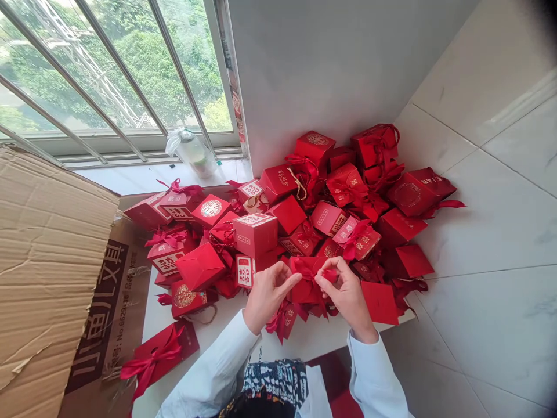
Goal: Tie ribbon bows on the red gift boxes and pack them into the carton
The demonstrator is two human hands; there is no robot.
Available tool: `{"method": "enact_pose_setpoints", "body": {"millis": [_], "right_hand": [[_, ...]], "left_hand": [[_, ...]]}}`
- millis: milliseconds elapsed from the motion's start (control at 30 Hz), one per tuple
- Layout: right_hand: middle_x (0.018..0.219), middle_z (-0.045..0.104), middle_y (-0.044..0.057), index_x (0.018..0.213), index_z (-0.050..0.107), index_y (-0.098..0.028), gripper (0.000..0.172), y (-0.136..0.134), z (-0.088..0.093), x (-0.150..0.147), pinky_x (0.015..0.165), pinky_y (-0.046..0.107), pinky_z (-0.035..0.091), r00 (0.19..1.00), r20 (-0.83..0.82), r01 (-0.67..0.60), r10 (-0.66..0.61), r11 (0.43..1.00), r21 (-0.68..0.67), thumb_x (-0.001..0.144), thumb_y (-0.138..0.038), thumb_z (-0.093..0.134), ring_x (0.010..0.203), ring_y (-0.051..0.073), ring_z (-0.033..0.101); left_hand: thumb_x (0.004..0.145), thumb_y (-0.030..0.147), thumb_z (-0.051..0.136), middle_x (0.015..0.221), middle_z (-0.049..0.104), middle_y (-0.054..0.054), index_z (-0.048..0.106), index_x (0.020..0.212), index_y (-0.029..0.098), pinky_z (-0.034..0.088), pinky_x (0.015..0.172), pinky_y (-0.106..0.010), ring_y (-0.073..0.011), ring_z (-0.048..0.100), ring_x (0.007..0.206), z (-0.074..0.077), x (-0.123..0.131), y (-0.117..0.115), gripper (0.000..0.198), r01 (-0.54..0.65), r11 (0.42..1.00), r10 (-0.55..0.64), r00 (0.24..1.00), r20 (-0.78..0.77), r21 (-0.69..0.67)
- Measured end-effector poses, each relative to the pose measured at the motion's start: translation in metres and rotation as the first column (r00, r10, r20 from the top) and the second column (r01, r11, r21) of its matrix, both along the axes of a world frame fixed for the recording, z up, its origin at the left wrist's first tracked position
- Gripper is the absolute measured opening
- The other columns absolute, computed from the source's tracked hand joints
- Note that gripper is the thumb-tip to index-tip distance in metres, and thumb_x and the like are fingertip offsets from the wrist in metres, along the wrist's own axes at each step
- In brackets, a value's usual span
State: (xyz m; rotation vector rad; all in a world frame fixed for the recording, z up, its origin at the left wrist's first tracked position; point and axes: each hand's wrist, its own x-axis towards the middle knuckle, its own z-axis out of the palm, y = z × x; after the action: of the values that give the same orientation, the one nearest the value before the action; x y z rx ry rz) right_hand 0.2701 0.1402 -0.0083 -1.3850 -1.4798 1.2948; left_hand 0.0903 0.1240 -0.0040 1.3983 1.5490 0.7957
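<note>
My left hand [266, 295] and my right hand [347, 294] are held close together over a small red gift box [307, 290]. Both pinch the red ribbon [310, 268] on top of that box, fingers closed on its loops. White sleeves cover both wrists. Just behind the hands lies a big heap of red gift boxes [300, 215] with gold print and red ribbons. Another small ribboned box [282, 320] sits below the left hand.
A large open cardboard carton [47, 261] stands at the left, its flap with printed characters [104, 313] lying flat. A flat red box with a bow [159, 351] rests by it. A barred window [108, 75] and a plastic-wrapped container [191, 151] are behind; white tiled floor [491, 244] at right.
</note>
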Motion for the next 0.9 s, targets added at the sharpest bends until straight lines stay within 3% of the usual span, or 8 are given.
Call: {"method": "enact_pose_setpoints", "body": {"millis": [167, 433, 733, 800, 900], "right_hand": [[0.074, 0.059, -0.003, 0.103, 0.049, -0.021, 0.032, 0.0, 0.004, -0.002, 0.057, 0.022, 0.046, 0.996, 0.084, 0.021, -0.027, 0.998, 0.066, 0.078, -0.035, 0.062, 0.059, 0.011, 0.055], [0.086, 0.064, 0.003, 0.088, 0.063, -0.021, 0.012, -0.001, 0.011, -0.011, 0.071, 0.027, 0.047, 0.929, 0.368, -0.052, -0.029, 0.977, 0.209, 0.082, -0.027, 0.055, 0.074, 0.015, 0.06], [0.085, 0.064, 0.005, 0.093, 0.064, -0.021, 0.017, -0.004, 0.008, -0.01, 0.059, 0.024, 0.051, 0.974, 0.226, -0.032, 0.002, 0.991, 0.129, 0.081, -0.031, 0.055, 0.076, 0.017, 0.061], [0.088, 0.066, 0.005, 0.093, 0.064, -0.021, 0.018, -0.005, 0.01, -0.009, 0.064, 0.025, 0.052, 0.976, 0.216, -0.016, -0.012, 0.992, 0.128, 0.082, -0.032, 0.055, 0.078, 0.017, 0.062], [0.092, 0.068, 0.004, 0.094, 0.063, -0.022, 0.02, -0.005, 0.012, -0.005, 0.075, 0.029, 0.051, 0.967, 0.249, 0.014, -0.054, 0.988, 0.156, 0.087, -0.034, 0.048, 0.079, 0.017, 0.063]], "left_hand": [[0.085, 0.042, 0.049, 0.056, 0.045, 0.005, 0.048, 0.065, 0.018, 0.028, 0.051, -0.021, -0.0099, 0.038, 0.053, 0.0, 0.003, -0.001, 0.032, 0.003, 1.0, -0.003, 1.0, 0.002, -0.004], [0.085, 0.039, 0.048, 0.062, 0.054, 0.002, 0.052, 0.067, 0.017, 0.034, 0.055, -0.022, -0.0111, 0.045, 0.057, 0.001, -0.002, -0.017, 0.029, -0.001, 1.0, 0.002, 0.999, 0.052, -0.027], [0.086, 0.04, 0.049, 0.063, 0.055, 0.002, 0.051, 0.067, 0.018, 0.038, 0.057, -0.022, -0.0112, 0.047, 0.058, -0.01, -0.014, -0.037, 0.03, 0.016, 0.996, -0.012, 0.998, 0.054, -0.09], [0.085, 0.042, 0.05, 0.069, 0.058, 0.001, 0.054, 0.074, 0.018, 0.04, 0.058, -0.024, -0.0126, 0.05, 0.063, -0.01, -0.014, -0.037, 0.026, 0.023, 0.997, -0.021, 0.999, 0.024, -0.077], [0.085, 0.043, 0.053, 0.088, 0.061, -0.003, 0.055, 0.095, 0.019, 0.045, 0.069, -0.028, -0.0165, 0.056, 0.078, -0.002, -0.01, -0.03, 0.025, -0.065, 0.997, 0.066, 0.997, -0.037, 0.035]]}}
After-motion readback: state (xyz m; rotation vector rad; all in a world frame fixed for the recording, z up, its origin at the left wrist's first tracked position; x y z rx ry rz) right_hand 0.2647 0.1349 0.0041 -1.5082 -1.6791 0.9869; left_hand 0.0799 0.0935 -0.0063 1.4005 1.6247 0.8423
